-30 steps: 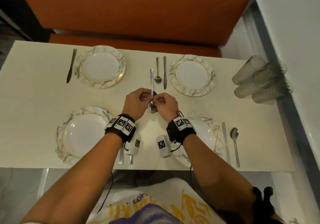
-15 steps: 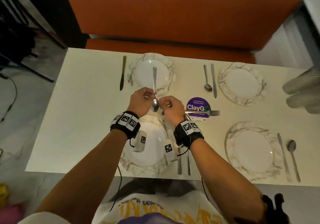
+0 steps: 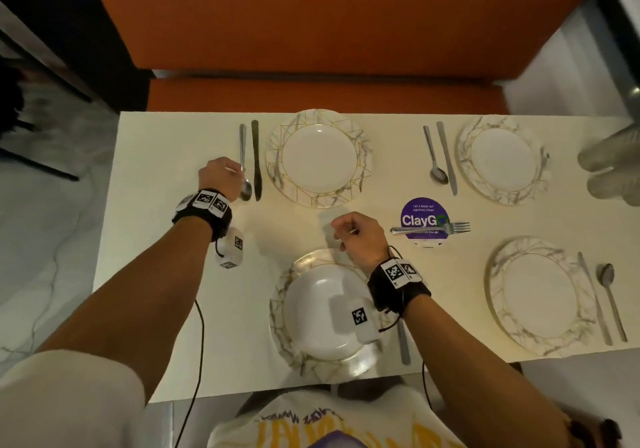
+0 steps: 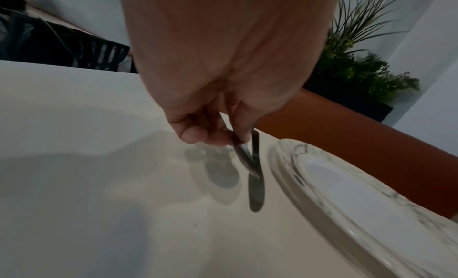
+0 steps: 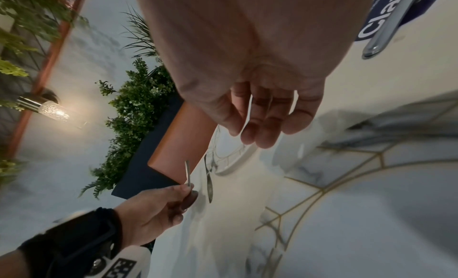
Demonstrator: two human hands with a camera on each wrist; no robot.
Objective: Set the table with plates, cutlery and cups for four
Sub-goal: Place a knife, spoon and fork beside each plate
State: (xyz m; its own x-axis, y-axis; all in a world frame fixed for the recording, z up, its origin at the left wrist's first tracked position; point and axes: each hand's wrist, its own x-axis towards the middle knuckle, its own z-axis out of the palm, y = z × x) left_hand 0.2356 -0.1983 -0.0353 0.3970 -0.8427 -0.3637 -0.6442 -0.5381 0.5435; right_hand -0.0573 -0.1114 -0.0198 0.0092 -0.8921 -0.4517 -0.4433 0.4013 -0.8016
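My left hand [image 3: 232,171] pinches the handle of a spoon [image 3: 243,156], whose bowl hangs low beside a dark knife [image 3: 256,160] left of the far left plate [image 3: 360,135]. The left wrist view shows the left hand [image 4: 230,139] pinching the spoon [image 4: 244,157] just above the knife [image 4: 255,192], next to the plate [image 4: 292,164]. My right hand [image 3: 341,234] hovers past the near left plate [image 3: 287,340], fingers loosely curled and holding nothing. Its fingers [image 5: 262,129] hang relaxed in the right wrist view. Forks [image 3: 429,229] lie across a purple sign [image 3: 424,210].
The far right plate [image 3: 465,142] and near right plate [image 3: 498,271] each have a knife and spoon beside them. Clear cups [image 3: 611,163] lie stacked at the table's right edge. A knife [image 3: 403,342] lies right of the near left plate. An orange bench [image 3: 311,31] runs behind the table.
Both hands held the spoon together over the table's middle. The right hand has let go, and the left hand has carried the spoon left, beside the far left plate's knife.
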